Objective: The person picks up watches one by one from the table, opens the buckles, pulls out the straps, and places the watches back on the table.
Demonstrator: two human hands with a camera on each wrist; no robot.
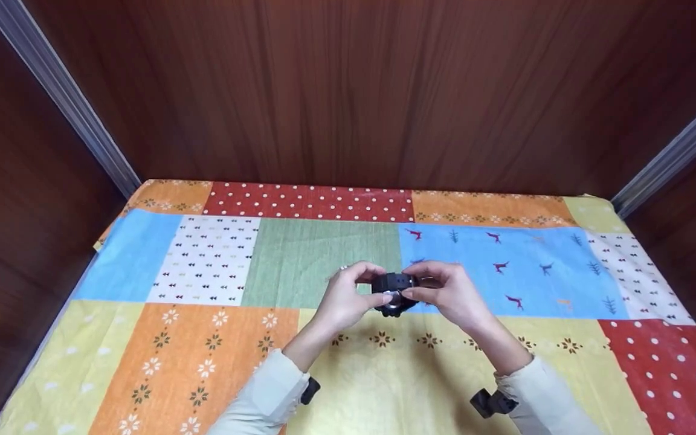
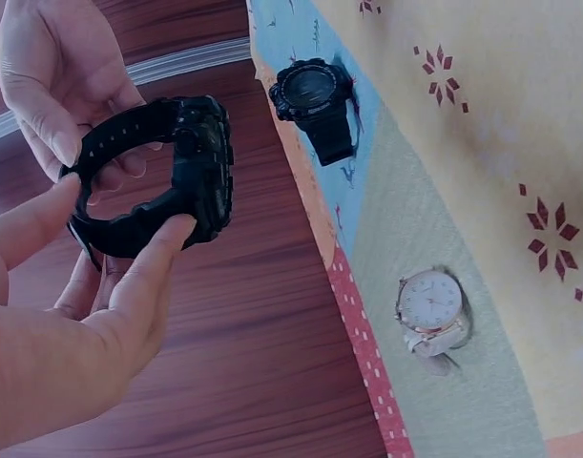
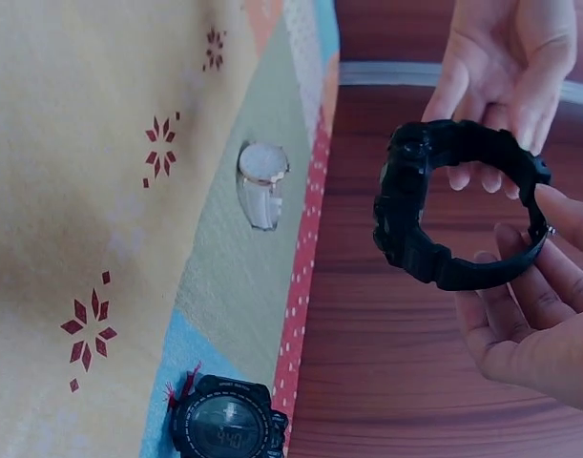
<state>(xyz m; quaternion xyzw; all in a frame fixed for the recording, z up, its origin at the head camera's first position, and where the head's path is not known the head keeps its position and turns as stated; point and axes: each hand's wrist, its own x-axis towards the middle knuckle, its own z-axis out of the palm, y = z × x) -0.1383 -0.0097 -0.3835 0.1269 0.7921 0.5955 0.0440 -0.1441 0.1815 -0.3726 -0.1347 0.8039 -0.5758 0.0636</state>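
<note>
A black watch is held up off the cloth by both hands, near the middle of the counter. Its strap is bent round in a ring. The strap is pinched by the left hand with a bent thumb and fingers. The strap is also pinched by the right hand, and both hands are closed just enough for it to be gripped between them.

Two more watches can be seen on the counter. A second black watch with a round screen is set on the blue patch, to the right. A white watch with a round face is set on the green patch, to the left.

The counter is covered by a bright patchwork cloth. Pale sleeves are worn on both arms. The far side is closed off by a brown wooden wall.
</note>
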